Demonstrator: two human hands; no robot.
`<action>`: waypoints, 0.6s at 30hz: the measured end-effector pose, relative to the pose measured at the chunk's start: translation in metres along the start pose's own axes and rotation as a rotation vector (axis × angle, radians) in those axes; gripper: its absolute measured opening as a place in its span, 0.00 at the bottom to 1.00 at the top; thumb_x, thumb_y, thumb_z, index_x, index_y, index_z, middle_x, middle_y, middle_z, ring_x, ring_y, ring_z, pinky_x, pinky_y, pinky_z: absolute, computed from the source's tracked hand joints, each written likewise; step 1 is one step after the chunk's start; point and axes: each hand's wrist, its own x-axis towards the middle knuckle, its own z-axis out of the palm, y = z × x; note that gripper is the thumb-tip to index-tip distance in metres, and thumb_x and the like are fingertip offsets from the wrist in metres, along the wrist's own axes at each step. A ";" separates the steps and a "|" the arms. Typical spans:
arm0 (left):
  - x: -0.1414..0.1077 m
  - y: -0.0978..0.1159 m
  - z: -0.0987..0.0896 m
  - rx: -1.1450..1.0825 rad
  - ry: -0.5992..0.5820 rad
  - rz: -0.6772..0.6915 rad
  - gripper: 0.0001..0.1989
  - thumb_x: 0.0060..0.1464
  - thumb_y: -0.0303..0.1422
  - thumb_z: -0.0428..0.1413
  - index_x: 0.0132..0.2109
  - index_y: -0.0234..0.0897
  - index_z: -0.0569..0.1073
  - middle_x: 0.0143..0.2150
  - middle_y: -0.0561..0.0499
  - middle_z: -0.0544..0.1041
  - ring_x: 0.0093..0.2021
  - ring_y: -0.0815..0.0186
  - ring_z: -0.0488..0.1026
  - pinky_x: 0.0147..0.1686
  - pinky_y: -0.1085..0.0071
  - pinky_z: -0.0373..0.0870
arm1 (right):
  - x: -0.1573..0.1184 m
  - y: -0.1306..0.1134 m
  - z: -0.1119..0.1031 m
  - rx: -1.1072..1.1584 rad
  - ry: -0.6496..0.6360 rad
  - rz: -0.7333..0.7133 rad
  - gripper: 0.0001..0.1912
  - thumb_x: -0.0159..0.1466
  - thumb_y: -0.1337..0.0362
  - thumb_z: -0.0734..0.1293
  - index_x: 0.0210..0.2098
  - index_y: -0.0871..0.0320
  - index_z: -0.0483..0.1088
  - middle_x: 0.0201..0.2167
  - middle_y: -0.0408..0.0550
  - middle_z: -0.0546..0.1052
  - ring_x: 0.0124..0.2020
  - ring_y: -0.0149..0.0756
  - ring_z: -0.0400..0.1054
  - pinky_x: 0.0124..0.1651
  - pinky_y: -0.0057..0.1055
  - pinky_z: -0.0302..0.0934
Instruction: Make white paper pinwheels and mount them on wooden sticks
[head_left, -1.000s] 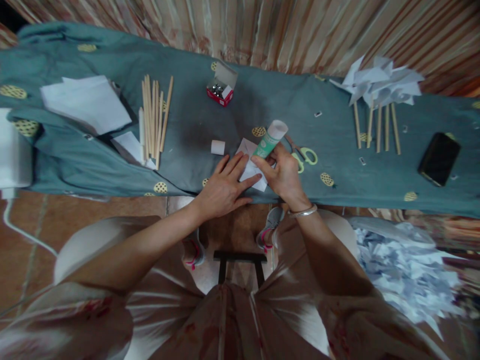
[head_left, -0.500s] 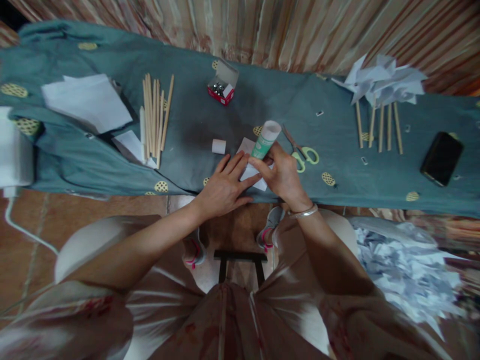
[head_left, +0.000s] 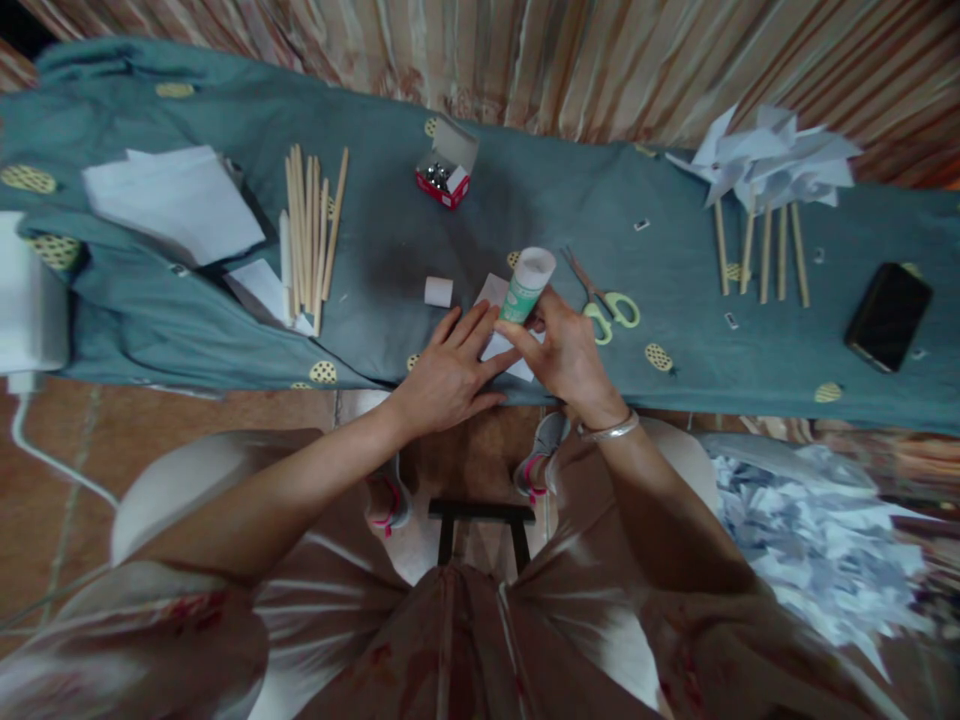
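Paper [head_left: 498, 346] lies partly beneath the left hand [head_left: 450, 380], its fingers spread flat, grasping nothing; the right hand [head_left: 568, 350] grips a green-and-white glue stick [head_left: 527, 284] over it. Just beyond the left fingertips sits a white cap [head_left: 438, 292]; scissors [head_left: 598, 297] lie right beside the right hand.

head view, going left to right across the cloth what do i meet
White corded box, paper stack, wooden sticks, white cap, glue stick in the right hand, scissors, paper pinwheels, black phone.
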 end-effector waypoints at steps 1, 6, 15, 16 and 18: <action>0.000 0.000 0.000 0.004 -0.004 -0.001 0.28 0.58 0.44 0.60 0.62 0.40 0.68 0.70 0.35 0.59 0.72 0.41 0.50 0.66 0.41 0.52 | 0.000 0.000 0.000 0.000 -0.003 -0.002 0.21 0.65 0.42 0.63 0.40 0.54 0.68 0.32 0.48 0.76 0.34 0.41 0.72 0.39 0.37 0.65; 0.000 0.000 0.000 0.001 0.001 0.001 0.29 0.58 0.44 0.60 0.63 0.41 0.67 0.71 0.35 0.58 0.72 0.42 0.50 0.66 0.41 0.51 | -0.003 0.002 0.001 -0.001 0.011 -0.014 0.23 0.65 0.41 0.63 0.40 0.56 0.68 0.31 0.48 0.76 0.33 0.40 0.71 0.38 0.37 0.66; 0.000 -0.001 0.002 -0.015 0.003 -0.009 0.30 0.58 0.44 0.60 0.65 0.42 0.66 0.72 0.36 0.56 0.72 0.42 0.50 0.66 0.41 0.51 | -0.008 0.005 -0.004 0.032 0.023 -0.012 0.23 0.64 0.41 0.63 0.38 0.56 0.68 0.31 0.47 0.77 0.32 0.37 0.71 0.38 0.33 0.65; 0.000 -0.001 0.002 -0.021 0.008 -0.010 0.30 0.58 0.44 0.60 0.65 0.43 0.66 0.72 0.36 0.56 0.72 0.42 0.50 0.66 0.41 0.51 | -0.008 0.005 -0.005 0.032 0.028 -0.008 0.22 0.64 0.41 0.64 0.38 0.56 0.68 0.31 0.47 0.77 0.32 0.37 0.71 0.38 0.33 0.65; 0.000 -0.002 0.002 -0.030 0.018 -0.011 0.30 0.58 0.44 0.60 0.65 0.44 0.66 0.72 0.37 0.56 0.72 0.42 0.50 0.66 0.40 0.51 | -0.009 0.005 -0.006 0.034 0.033 0.000 0.22 0.65 0.41 0.63 0.38 0.55 0.68 0.31 0.47 0.76 0.31 0.37 0.71 0.37 0.33 0.65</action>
